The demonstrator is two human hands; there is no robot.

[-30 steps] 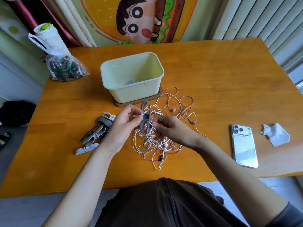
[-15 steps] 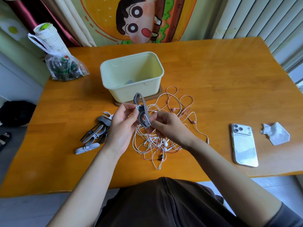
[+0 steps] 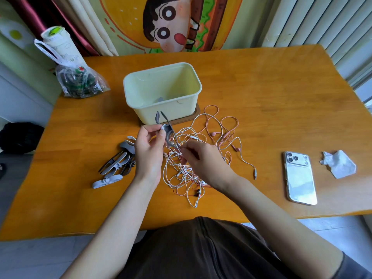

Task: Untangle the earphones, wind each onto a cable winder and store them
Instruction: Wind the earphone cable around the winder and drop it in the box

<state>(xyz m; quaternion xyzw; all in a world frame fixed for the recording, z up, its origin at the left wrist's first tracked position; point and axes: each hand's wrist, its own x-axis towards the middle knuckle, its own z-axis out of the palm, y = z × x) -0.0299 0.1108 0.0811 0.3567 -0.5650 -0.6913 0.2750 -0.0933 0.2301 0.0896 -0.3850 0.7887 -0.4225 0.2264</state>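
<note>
A pale cream tub [image 3: 162,93] at upper centre, white and pink earphone cables [image 3: 203,150] mid-frame, grey winders [image 3: 118,162] centre-left, on an orange wooden table [image 3: 261,97].

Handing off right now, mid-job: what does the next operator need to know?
Left hand: grips a grey winder, held upright.
Right hand: pinches a strand of the earphone tangle at the winder's lower end.
Tangle: white and pink cables knotted on the table in front of the cream bin; spare winders lie to its left.
Done: a white cable end seems caught at the winder's top; something grey is in the bin, but I cannot tell what.
Left: untangle, wind each pair, store.
</note>
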